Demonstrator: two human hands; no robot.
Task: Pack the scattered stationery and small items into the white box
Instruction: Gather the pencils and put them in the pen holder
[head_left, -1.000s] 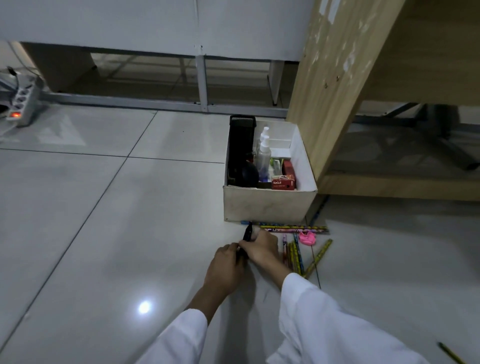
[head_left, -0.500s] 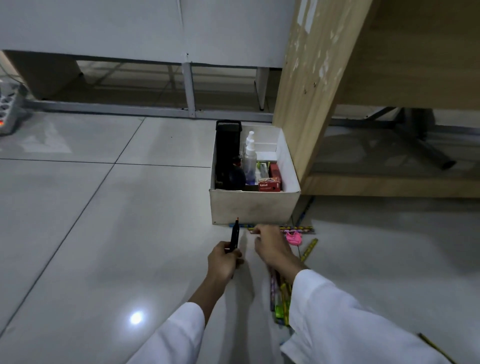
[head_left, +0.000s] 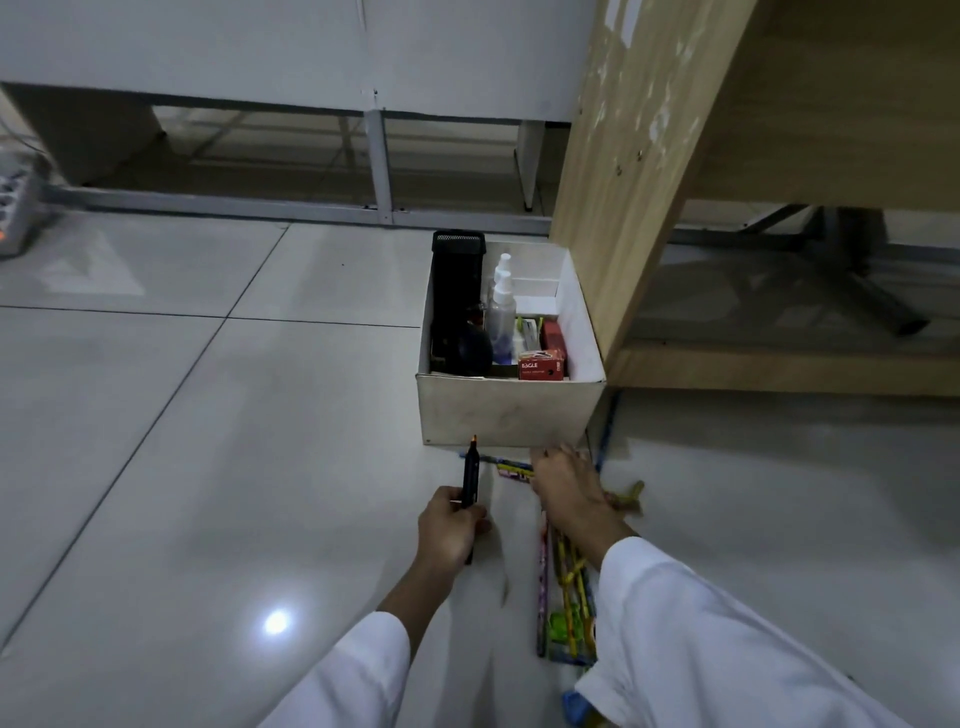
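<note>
The white box (head_left: 506, 410) stands on the floor against a wooden desk leg. It holds a black mesh holder (head_left: 458, 280), a clear spray bottle (head_left: 503, 312) and a red Eagle carton (head_left: 541, 365). My left hand (head_left: 451, 530) grips a black marker (head_left: 470, 475), tip up, just short of the box's front wall. My right hand (head_left: 566, 491) lies palm down on coloured pencils (head_left: 511, 467) at the foot of the box; whether it grips any is hidden. More pencils (head_left: 566, 587) lie beneath my right sleeve.
The wooden desk panel (head_left: 639, 171) rises right beside the box. A blue pencil (head_left: 607, 431) lies along the box's right side. A power strip (head_left: 13, 208) sits at the far left. A chair base (head_left: 857, 280) stands under the desk.
My hands have separated: the left lifted the black marker upright, and the right slid onto the pencils in front of the box, covering the pink item.
</note>
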